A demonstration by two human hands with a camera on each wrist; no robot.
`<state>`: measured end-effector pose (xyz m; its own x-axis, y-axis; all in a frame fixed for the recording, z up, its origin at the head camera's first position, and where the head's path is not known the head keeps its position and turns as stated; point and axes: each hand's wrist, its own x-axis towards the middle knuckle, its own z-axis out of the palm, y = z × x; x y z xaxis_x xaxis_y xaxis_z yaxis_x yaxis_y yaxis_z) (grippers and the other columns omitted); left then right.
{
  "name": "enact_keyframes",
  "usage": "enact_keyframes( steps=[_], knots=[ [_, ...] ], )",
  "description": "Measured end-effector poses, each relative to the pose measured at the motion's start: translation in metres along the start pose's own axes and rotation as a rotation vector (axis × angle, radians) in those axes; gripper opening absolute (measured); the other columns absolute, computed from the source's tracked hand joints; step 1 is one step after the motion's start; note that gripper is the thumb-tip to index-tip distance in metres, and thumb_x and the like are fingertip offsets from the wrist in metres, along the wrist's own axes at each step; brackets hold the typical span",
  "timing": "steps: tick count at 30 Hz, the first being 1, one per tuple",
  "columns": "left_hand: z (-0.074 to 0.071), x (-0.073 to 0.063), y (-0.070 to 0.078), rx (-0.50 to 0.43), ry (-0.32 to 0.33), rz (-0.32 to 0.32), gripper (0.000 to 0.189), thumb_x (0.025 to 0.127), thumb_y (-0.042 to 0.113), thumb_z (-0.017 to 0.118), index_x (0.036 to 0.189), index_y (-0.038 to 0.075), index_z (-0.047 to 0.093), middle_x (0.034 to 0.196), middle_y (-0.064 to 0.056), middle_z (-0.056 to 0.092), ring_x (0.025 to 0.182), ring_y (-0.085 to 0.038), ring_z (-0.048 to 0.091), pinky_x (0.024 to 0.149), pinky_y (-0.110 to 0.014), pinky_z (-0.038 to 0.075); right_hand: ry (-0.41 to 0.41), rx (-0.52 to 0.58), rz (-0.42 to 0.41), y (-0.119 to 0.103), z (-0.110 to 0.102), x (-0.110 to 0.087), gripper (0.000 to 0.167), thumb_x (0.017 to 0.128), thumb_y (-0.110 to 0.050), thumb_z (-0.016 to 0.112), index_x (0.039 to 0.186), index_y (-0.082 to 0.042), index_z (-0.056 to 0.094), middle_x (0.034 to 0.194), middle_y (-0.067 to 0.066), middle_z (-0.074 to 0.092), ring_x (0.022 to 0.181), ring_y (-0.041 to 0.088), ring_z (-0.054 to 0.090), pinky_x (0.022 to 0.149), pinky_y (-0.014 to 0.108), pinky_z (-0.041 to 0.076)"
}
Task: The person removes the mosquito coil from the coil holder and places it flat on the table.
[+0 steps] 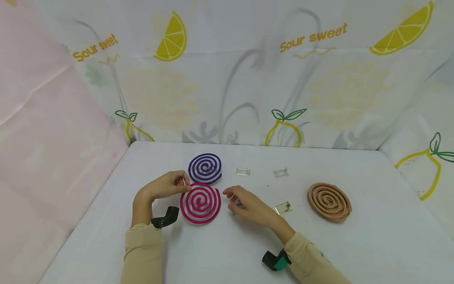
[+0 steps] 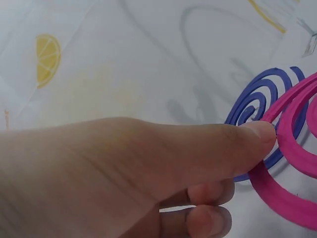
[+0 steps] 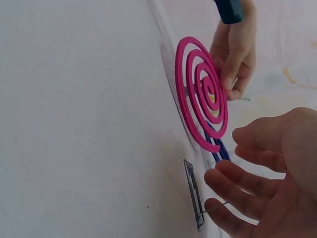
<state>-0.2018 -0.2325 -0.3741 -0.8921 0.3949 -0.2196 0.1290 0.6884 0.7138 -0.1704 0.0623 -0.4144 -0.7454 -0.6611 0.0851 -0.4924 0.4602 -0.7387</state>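
Observation:
A pink mosquito coil (image 1: 200,221) is pinched at its left edge by my left hand (image 1: 164,185), the thumb (image 2: 255,133) lying on top of the band. In the right wrist view the pink coil (image 3: 179,94) appears close over the tabletop. Just right of it hovers my right hand (image 1: 253,207), fingers loosely bent and holding nothing. Under those fingers lies a small metal coil stand (image 3: 193,193), its thin raised prong right by a fingertip. Behind the pink coil is a dark blue mosquito coil (image 1: 191,170), partly overlapped by it in the left wrist view.
Two silvery coil stands (image 1: 243,171) lie toward the back of the white table (image 1: 220,260). A gold-coloured stand (image 1: 283,208) is right of my right hand. Farther right sits a brown coil (image 1: 330,202). A lemon-printed cloth (image 1: 227,79) hangs behind the table.

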Motion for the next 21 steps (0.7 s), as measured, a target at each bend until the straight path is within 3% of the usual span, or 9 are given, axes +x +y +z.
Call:
enact_keyframes(
  steps=[10, 13, 17, 21],
  knots=[
    [0.003, 0.001, -0.002, 0.040, -0.082, -0.092, 0.019, 0.091, 0.023, 0.060, 0.100, 0.006, 0.060, 0.089, -0.006, 0.060, 0.081, -0.016, 0.053, 0.071, -0.029, 0.044, 0.024, -0.059, 0.036, -0.003, 0.013, 0.004, 0.040, 0.093, -0.012, 0.055, 0.132, -0.005, 0.047, 0.110, 0.005, 0.062, 0.098, 0.015, 0.060, 0.084, 0.028, 0.051],
    [0.004, 0.001, -0.003, -0.003, -0.095, -0.121, 0.018, 0.091, 0.021, 0.060, 0.101, 0.006, 0.059, 0.088, -0.007, 0.060, 0.077, -0.016, 0.055, 0.070, -0.028, 0.048, 0.026, -0.060, 0.016, -0.004, 0.015, 0.006, 0.040, 0.093, -0.011, 0.055, 0.131, -0.004, 0.048, 0.106, 0.004, 0.064, 0.098, 0.015, 0.061, 0.088, 0.031, 0.049],
    [0.004, 0.000, -0.002, -0.074, -0.108, -0.163, 0.017, 0.091, 0.018, 0.059, 0.103, 0.005, 0.058, 0.089, -0.008, 0.061, 0.071, -0.016, 0.060, 0.067, -0.029, 0.054, 0.043, -0.058, -0.016, -0.006, 0.016, 0.006, 0.039, 0.092, -0.010, 0.056, 0.130, -0.002, 0.051, 0.103, 0.003, 0.066, 0.100, 0.016, 0.060, 0.100, 0.044, 0.038],
    [0.003, -0.004, -0.003, -0.109, -0.110, -0.199, 0.019, 0.092, 0.016, 0.058, 0.106, 0.004, 0.057, 0.090, -0.010, 0.062, 0.069, -0.017, 0.062, 0.066, -0.031, 0.057, 0.041, -0.051, -0.040, -0.008, 0.017, 0.007, 0.039, 0.092, -0.011, 0.056, 0.130, -0.002, 0.053, 0.107, 0.003, 0.064, 0.104, 0.017, 0.058, 0.099, 0.046, 0.035]
  ],
)
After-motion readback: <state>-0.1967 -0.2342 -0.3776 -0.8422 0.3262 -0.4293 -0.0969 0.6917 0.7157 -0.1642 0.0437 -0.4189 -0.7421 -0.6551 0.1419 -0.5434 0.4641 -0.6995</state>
